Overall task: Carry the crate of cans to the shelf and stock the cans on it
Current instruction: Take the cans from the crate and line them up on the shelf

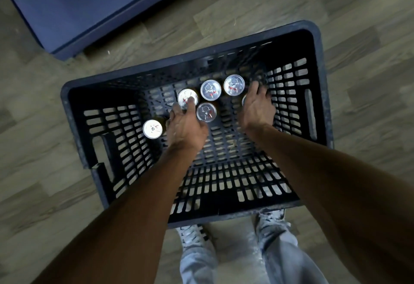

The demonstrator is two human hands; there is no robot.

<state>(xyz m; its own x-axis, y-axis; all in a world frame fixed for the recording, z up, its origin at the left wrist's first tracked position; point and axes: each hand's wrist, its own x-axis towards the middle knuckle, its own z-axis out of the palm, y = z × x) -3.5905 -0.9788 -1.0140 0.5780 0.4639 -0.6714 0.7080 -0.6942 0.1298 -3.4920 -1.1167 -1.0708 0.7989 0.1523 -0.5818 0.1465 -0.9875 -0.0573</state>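
Note:
A dark slotted plastic crate point(322, 77) stands on the wood floor in front of my feet. Several silver-topped cans stand upright inside it: one at the left point(152, 129), one under my left fingertips point(187, 96), and three more in the middle point(210, 90) point(234, 84) point(206, 112). My left hand point(186, 126) reaches down into the crate, its fingertips touching the top of a can. My right hand point(256, 108) is lowered over another can point(244, 100), of which only an edge shows by the thumb. Its fingers are blurred.
A dark blue cabinet or shelf base point(78, 8) stands on the floor at the upper left, beyond the crate. My feet in pale shoes point(190, 234) and light jeans are right behind the crate's near wall. Wood-pattern floor lies all around.

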